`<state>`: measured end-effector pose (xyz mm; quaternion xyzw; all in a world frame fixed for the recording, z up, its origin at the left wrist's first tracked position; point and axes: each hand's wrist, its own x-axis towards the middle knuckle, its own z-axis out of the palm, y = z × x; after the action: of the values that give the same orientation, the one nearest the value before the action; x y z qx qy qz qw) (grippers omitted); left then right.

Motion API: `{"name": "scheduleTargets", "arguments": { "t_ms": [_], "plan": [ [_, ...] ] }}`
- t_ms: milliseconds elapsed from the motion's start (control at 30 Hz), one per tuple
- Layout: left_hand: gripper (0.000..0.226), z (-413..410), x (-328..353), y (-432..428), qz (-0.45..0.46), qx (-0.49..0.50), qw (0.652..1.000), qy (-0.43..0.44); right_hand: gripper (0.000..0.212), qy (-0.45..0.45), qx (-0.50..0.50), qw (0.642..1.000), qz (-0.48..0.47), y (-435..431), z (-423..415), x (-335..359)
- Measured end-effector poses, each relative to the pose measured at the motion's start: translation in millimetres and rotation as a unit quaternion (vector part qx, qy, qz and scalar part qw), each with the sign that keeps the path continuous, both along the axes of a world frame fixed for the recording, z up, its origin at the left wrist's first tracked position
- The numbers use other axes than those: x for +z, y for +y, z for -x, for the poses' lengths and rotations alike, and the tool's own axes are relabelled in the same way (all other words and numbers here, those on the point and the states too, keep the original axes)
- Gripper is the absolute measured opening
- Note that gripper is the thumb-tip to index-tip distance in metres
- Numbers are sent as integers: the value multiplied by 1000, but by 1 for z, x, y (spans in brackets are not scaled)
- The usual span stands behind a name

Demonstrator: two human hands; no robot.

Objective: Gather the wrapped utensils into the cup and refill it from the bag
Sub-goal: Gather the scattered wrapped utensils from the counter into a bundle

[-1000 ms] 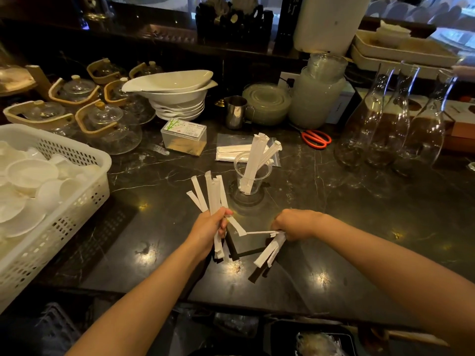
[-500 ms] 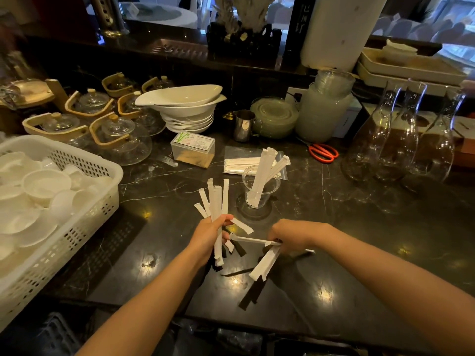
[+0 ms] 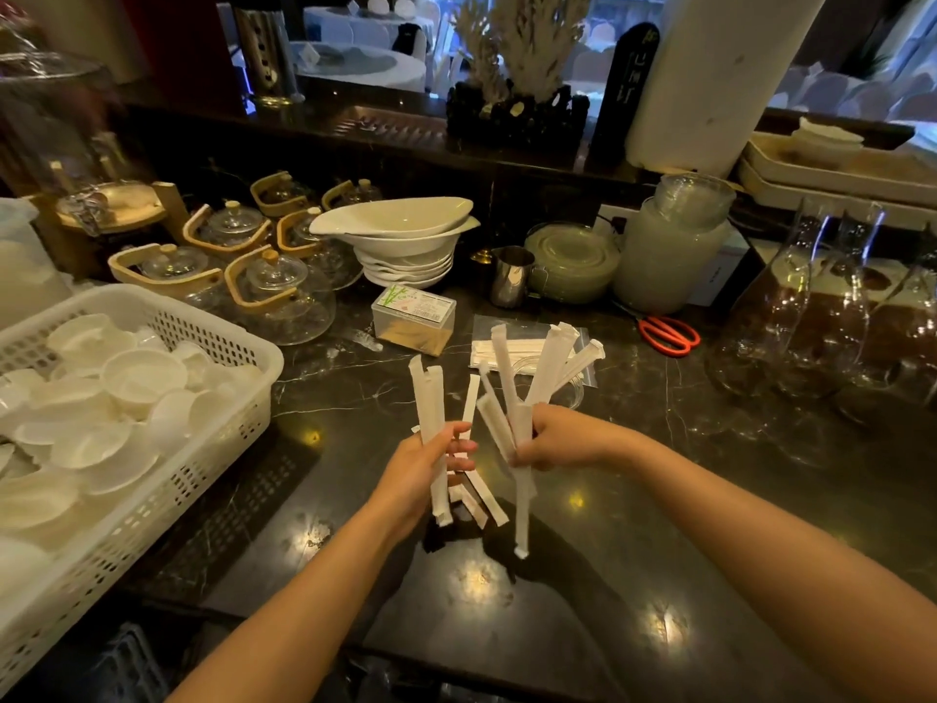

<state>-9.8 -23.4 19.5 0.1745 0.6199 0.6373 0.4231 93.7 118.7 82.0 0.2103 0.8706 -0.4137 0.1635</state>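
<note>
wrapped utensils (image 3: pixel 431 418): two bunches held upright above the tabletop (image 3: pixel 659 525), left hand (image 3: pixel 416 474) fingers clamped on one, right hand (image 3: pixel 557 438) fingers clamped on the other. cup (image 3: pixel 568 388) just behind, bag (image 3: pixel 512 347) beyond. step: gathering. next, likely: merge bunches, lower into cup.

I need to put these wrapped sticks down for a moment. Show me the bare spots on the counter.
Open counter lies right of the right hand, short of the glass carafes. A smaller patch sits between the white basket and the left hand. Behind the cup it is crowded: bag, scissors, bowls, teapots.
</note>
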Motion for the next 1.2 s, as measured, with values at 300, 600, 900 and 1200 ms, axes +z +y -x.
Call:
{"name": "scheduleTargets", "arguments": {
  "t_ms": [300, 600, 900, 1200],
  "plan": [
    [25, 9, 12, -2, -80, 23, 995, -61, 9, 112, -57, 987, 103, -27, 41, 3],
    [35, 13, 2, -7, -68, 2, 998, 14, 15, 114, -30, 989, 88, -38, 63, -6],
    [47, 25, -8, -15, 5, -93, 990, 110, 42, 80, 31, 993, -82, -42, 76, -10],
    [12, 21, -13, -9, 64, 20, 995, 77, 28, 46, 98, 990, -88, -39, 81, -4]
  ]
}}
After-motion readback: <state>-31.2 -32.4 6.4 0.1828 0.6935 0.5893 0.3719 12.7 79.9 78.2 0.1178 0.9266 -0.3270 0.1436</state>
